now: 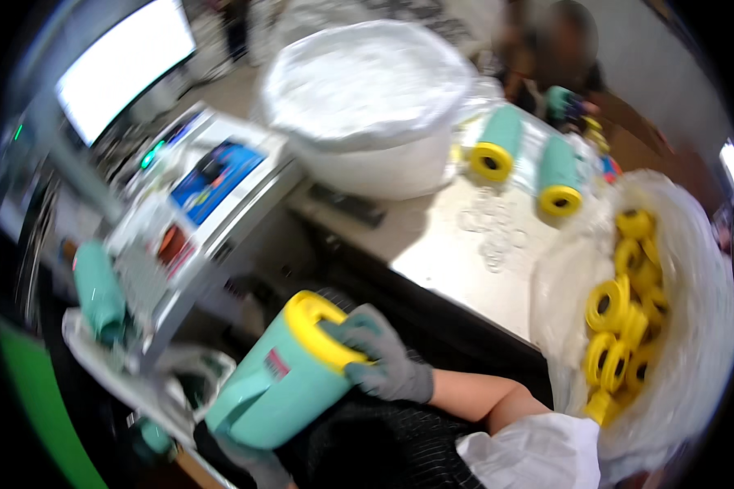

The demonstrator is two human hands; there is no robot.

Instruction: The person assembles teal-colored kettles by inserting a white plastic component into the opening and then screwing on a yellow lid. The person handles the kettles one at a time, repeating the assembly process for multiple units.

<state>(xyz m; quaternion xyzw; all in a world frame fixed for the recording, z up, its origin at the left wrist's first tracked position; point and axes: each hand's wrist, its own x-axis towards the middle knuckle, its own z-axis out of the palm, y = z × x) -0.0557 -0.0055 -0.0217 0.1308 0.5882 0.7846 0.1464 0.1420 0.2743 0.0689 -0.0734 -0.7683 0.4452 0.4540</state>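
In my lap lies a large teal jug [289,381], tilted, with a handle along its side and its top toward the upper right. A yellow ring-shaped lid [322,326] sits on its top. My right hand [379,354], in a grey and teal glove, is closed on the lid's rim, with the fingers reaching over its top. Under the jug's lower end, my gloved left hand [257,466] holds the base. Most of its fingers are hidden behind the jug.
A plastic bag [693,326] full of yellow lids [607,301] stands at right. On the white table [440,261] are two teal jugs [501,130], clear rings [493,232] and a lined tub [367,155]. At left are a machine [220,224], a screen [126,65] and another jug [98,285]. A person [567,49] works behind.
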